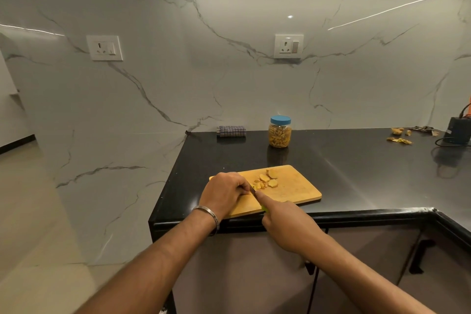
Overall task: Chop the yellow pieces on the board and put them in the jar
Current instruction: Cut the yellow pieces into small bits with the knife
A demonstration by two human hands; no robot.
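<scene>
At lower centre, the left hand (pixel 224 192) curls over yellow pieces (pixel 265 181) on the wooden cutting board (pixel 298 191); the right hand (pixel 285 222) grips a green-handled knife (pixel 257 197), forefinger extended along it.

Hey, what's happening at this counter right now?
A person is chopping yellow pieces on a wooden cutting board. The right hand grips a green-handled knife, and the left hand steadies the pieces. The jar stands behind the board with its blue lid on.
</scene>
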